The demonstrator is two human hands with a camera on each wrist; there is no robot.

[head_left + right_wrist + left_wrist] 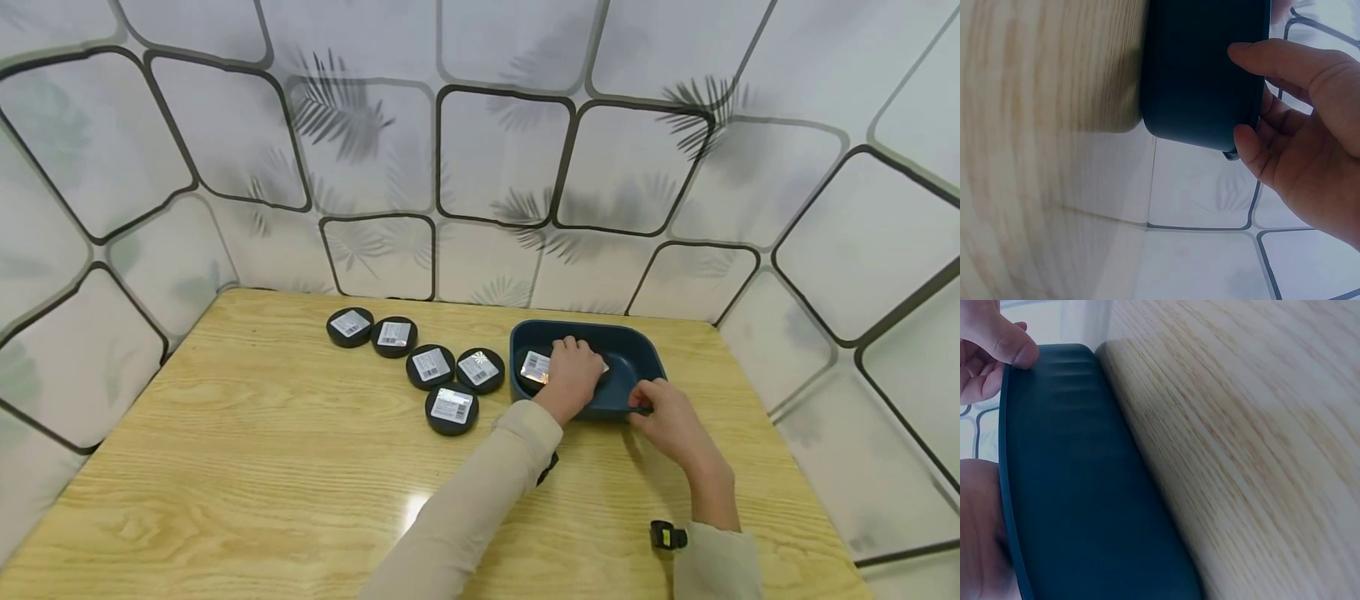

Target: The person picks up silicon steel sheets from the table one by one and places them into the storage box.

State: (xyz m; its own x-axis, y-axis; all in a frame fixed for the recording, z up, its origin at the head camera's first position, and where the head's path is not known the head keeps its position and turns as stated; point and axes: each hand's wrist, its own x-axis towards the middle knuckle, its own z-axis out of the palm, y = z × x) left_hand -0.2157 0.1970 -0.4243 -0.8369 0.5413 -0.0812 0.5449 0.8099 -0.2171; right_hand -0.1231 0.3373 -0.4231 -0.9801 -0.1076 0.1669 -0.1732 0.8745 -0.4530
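Note:
The dark blue container (647,354) stands at the table's back right. My left hand (576,375) reaches into it, curled around a black disc whose label (605,367) shows just right of the hand; most of that disc is hidden. Another labelled black disc (536,367) lies at the container's left end. My right hand (670,421) pinches the rim at the front right corner, and in the right wrist view that hand (1310,119) has its thumb outside the wall. The left wrist view shows the outer wall (1079,475) between the two hands.
Several black discs with white labels, including one (452,408) nearest the front, lie left of the container on the wooden table (262,467). A patterned curtain (495,150) stands behind the table and along its sides.

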